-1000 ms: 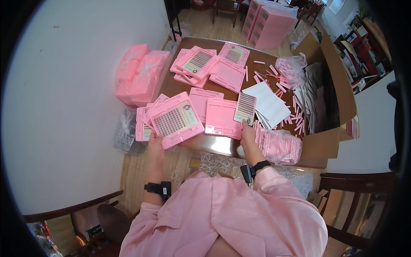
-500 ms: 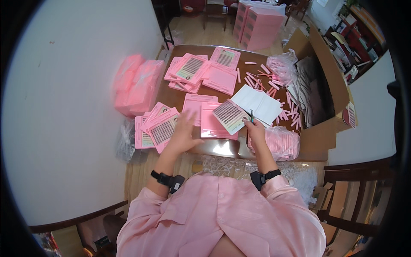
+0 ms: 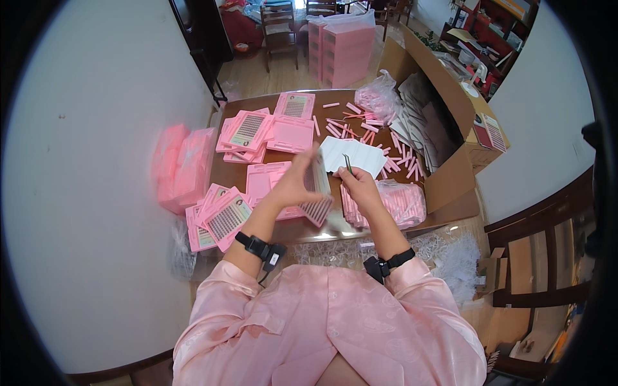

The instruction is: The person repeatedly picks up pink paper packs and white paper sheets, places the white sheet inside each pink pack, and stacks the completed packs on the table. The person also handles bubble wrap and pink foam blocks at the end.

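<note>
My left hand grips a lash card with rows of dark tufts, tilted up on edge. Its fingers are partly blurred. In my right hand is a pair of dark tweezers, tips pointing away from me. White sheets lie just beyond them. Under and beside my left hand are flat pink trays, partly hidden by the hand. Several pink trays with lash cards overlap at the near left, and another pile of pink trays lies farther back.
Loose pink tubes are scattered on the brown table's right side. A bag of pink tubes lies near my right hand, another clear bag behind. An open cardboard box stands right; wrapped pink stacks stand left.
The lash card has passed from my right hand to my left and turned onto its edge. My right hand keeps the tweezers. The whole view has shifted, showing more of the room behind.
</note>
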Available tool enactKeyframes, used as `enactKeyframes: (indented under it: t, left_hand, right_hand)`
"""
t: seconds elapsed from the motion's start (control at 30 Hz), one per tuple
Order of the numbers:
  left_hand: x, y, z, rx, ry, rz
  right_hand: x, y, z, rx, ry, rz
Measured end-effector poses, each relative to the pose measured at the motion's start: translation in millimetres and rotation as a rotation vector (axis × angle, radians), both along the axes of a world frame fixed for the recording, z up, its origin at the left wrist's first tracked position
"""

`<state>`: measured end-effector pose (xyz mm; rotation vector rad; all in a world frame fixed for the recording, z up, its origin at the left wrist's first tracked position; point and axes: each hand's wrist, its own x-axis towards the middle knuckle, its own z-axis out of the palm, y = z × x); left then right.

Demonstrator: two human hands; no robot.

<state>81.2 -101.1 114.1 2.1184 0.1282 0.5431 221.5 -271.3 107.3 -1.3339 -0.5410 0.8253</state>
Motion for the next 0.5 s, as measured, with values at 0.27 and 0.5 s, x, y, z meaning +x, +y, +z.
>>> enactKeyframes:
  t: [0.27, 0.5]
  left_hand:
    - [10.3, 38.4, -11.4, -0.734, -0.258, 0.220]
    - [-12.1, -15.5, -6.7, -1.256, -0.283, -0.581]
  right_hand:
    - [12.6, -19.6, -26.6, -0.237, -0.194, -0.088]
    - [-5.8, -10.4, 10.0, -0.149, -0.546, 0.021]
